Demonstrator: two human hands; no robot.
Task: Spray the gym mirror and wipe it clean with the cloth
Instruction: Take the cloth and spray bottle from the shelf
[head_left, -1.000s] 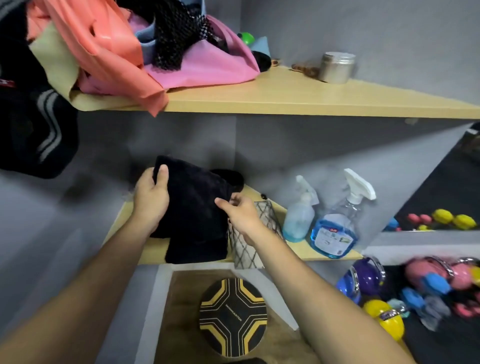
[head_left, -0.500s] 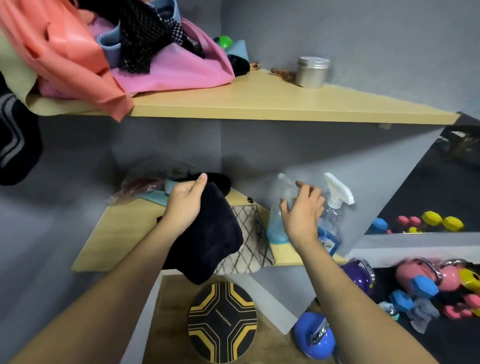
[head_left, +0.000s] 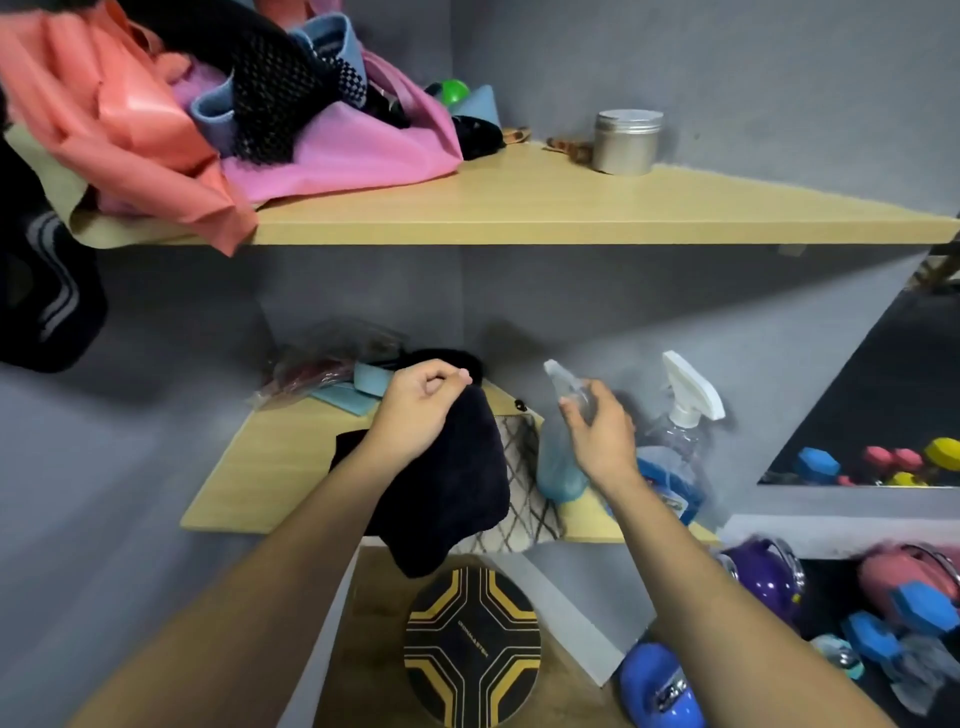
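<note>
Fingers of the right hand (head_left: 597, 436) curled round the pale blue spray bottle (head_left: 558, 457); lifting straight up would spare its neighbour. Left hand (head_left: 415, 410) gripped the dark cloth (head_left: 452, 488).

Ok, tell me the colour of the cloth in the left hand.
The cloth is very dark, black or navy; the head view shows it hanging from the left hand.

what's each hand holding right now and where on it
The left hand grips the dark cloth at its top edge. The right hand grips the small spray bottle at its neck.
</note>
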